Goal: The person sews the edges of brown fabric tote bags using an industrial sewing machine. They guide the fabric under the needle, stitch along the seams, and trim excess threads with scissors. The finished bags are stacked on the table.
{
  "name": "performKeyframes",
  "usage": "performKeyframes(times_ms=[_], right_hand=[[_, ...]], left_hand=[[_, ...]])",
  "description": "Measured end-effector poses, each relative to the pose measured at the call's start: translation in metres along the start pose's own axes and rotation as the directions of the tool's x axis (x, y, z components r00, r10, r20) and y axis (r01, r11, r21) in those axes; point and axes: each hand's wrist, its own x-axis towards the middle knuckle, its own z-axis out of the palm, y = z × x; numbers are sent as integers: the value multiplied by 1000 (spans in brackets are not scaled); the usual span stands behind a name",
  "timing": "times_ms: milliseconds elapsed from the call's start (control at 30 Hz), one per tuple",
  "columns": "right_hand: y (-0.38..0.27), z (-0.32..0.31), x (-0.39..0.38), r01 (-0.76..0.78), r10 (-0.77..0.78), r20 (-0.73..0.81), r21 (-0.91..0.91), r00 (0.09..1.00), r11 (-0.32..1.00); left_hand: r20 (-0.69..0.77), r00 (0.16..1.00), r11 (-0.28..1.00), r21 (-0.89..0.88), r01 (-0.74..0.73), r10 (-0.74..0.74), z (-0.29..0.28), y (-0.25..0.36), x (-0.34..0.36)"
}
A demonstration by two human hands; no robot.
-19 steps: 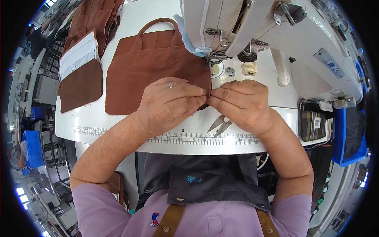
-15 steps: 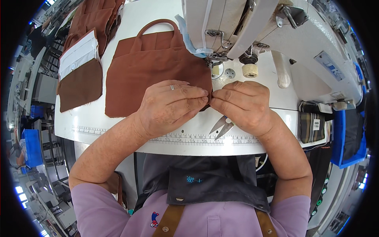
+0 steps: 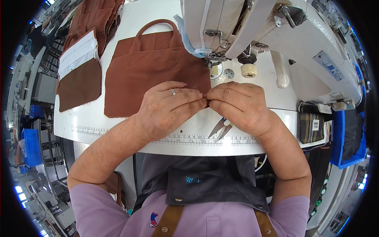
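A rust-brown fabric bag (image 3: 146, 69) with a looped handle lies flat before me, its right edge just below the presser foot (image 3: 214, 60) of the white sewing machine. My left hand (image 3: 169, 110), with a silver ring, and my right hand (image 3: 241, 106) meet at the bag's lower right edge, fingertips pinched on the fabric; the exact spot between them is hidden. Below my right hand, a pair of thread snips (image 3: 219, 129) lies on the tabletop by the printed ruler strip (image 3: 177, 140).
Stacked rust bag pieces (image 3: 89, 19) and a white-and-olive piece (image 3: 79, 85) lie left. The machine body (image 3: 316, 79) occupies the right, beside plaid fabric (image 3: 312, 130) and a blue bin (image 3: 338, 152). Another blue bin (image 3: 32, 147) and workstations stand beyond the table's left side.
My pinched fingertips have shifted slightly left at the bag's edge, and my right hand sits a little lower. The bag has moved only slightly.
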Motion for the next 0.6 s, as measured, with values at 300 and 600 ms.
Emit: performKeyframes(times_ms=[300, 600], right_hand=[[-3, 2, -1, -61, 62, 49, -30, 997, 998], [-8, 6, -9, -120, 115, 154, 26, 981, 992]], left_hand=[[37, 996, 996, -37, -80, 81, -2, -1, -3], [439, 882, 956, -144, 255, -170, -16, -4, -4]])
